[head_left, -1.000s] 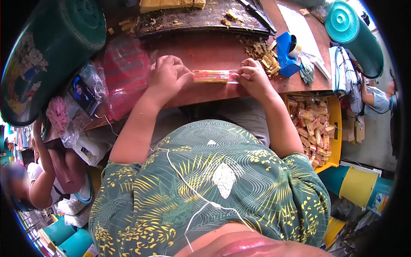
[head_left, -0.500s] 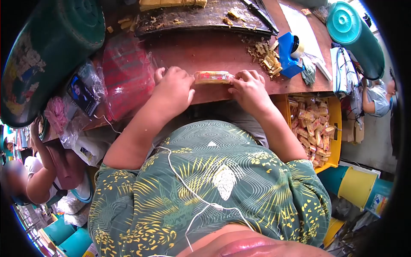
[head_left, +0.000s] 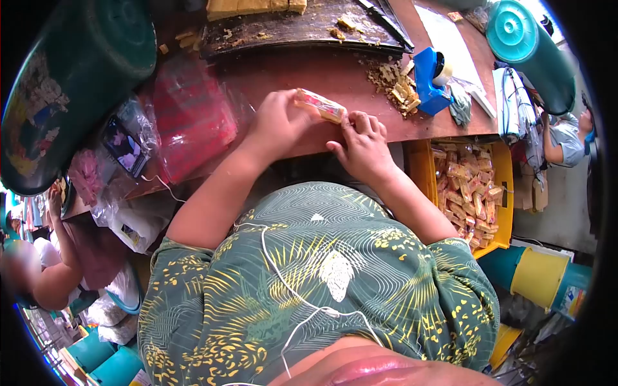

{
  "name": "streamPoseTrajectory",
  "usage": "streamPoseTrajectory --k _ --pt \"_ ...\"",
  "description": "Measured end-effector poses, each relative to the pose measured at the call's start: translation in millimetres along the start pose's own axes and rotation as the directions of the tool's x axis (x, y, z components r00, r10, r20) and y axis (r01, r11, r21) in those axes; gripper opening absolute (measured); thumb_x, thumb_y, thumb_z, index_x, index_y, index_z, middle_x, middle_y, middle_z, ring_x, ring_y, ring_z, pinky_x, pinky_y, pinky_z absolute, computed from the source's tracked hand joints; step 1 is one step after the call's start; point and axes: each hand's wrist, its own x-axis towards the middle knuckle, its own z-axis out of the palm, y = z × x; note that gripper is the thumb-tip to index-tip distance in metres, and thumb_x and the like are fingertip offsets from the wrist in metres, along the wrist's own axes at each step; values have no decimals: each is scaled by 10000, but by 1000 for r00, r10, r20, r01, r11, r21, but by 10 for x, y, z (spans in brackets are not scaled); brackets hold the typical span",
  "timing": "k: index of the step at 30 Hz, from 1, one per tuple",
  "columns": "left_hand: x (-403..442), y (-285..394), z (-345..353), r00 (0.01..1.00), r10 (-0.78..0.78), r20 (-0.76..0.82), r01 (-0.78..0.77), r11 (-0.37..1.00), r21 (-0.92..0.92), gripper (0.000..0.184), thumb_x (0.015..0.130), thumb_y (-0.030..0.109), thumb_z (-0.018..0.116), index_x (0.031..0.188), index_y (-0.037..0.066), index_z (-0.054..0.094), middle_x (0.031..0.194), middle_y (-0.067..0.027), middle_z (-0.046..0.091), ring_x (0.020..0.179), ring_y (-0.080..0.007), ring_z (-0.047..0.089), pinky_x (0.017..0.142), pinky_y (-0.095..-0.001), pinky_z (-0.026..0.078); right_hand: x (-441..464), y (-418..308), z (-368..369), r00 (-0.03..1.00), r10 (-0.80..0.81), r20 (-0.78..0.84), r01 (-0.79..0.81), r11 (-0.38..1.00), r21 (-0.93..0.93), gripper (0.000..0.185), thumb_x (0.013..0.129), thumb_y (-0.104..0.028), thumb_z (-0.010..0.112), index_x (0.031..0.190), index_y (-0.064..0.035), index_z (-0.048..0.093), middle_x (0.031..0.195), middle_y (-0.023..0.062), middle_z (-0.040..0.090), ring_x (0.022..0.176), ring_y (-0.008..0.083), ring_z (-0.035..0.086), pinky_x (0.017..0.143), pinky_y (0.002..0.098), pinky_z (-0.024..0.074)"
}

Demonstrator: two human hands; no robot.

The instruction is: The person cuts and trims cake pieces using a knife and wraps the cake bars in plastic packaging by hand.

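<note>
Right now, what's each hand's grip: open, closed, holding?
Left hand: closed, holding the wrapped bar.
Right hand: open, at the bar's right end; whether touching, unclear.

The left hand (head_left: 278, 125) grips one end of a clear-wrapped bar (head_left: 324, 107); the right hand (head_left: 365, 147), thumb spread, touches the other. Similar wrapped bars (head_left: 468, 193) fill a yellow crate (head_left: 507, 193).

Bright daylight, glare at upper-right edge; strong fisheye bowing, black corners.

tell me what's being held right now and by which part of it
A clear-wrapped bar: the left grip holds its left end, while the right grip has fingers touching its right end.
</note>
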Motion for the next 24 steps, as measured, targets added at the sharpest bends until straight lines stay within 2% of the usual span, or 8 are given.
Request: streamPoseTrajectory --k 2,5,9,11,14,18,21,24 --pt "225 27 10 973 -186 139 232 787 -571 285 1062 165 598 1270 -30 591 1215 -71 662 1090 -112 610 984 -265 493 34 -20 -20 994 6 -109 0 998 56 711 957 -300 684 1512 49 408 1326 221 548 1253 334 530 1045 439 424" --pt "226 68 73 976 44 216 101 781 -616 270 1066 126 575 1287 -28 577 1202 -59 660 1110 -108 603 992 -283 498 197 102 -134 929 113 -352 108 827 551 692 922 -160 730 1503 54 420 1303 215 569 1186 338 572 1005 407 470" --pt "266 -204 252 932 361 21 -356 927 -121 387 923 54 653 1305 6 616 1245 -151 696 1163 -296 654 1028 -370 495 251 210 -352 928 -78 -363 230 889 396 383 789 -62 768 1165 -128 731 1117 75 668 1044 286 624 928 423 502" --pt "199 -197 170 933 332 140 -321 942 -97 512 874 153 680 1361 13 601 1354 -183 639 1271 -355 591 1105 -424 438 176 227 -191 947 -163 -276 258 898 356 302 798 -142 785 1084 -235 779 1111 30 664 1007 254 636 917 429 494" --pt "116 -56 36 879 417 231 -425 905 -18 738 858 446 761 1436 39 547 1466 -158 560 1370 -333 508 1163 -469 356 41 212 -22 988 -70 -134 135 814 566 181 828 -197 794 1009 -193 807 985 47 692 917 265 664 835 421 526" --pt "69 63 91 875 410 259 -459 872 170 876 804 553 799 1459 44 515 1495 -160 528 1393 -339 478 1176 -470 339 146 199 -207 998 -46 -46 64 787 613 117 843 -126 769 955 -96 781 936 97 696 898 312 667 837 445 544" --pt "106 56 90 875 411 257 -458 874 162 891 780 545 830 1435 22 529 1486 -184 531 1398 -354 476 1181 -463 347 209 551 -524 956 -60 -287 177 899 400 145 865 -80 742 1009 -67 755 951 89 713 905 265 684 820 400 555" --pt "77 40 91 874 417 250 -458 879 133 887 780 542 833 1432 22 531 1487 -182 531 1397 -352 480 1179 -465 349 77 1202 -843 776 519 -358 -205 745 635 219 952 -104 705 1158 -31 691 1037 65 713 917 149 664 815 298 537"
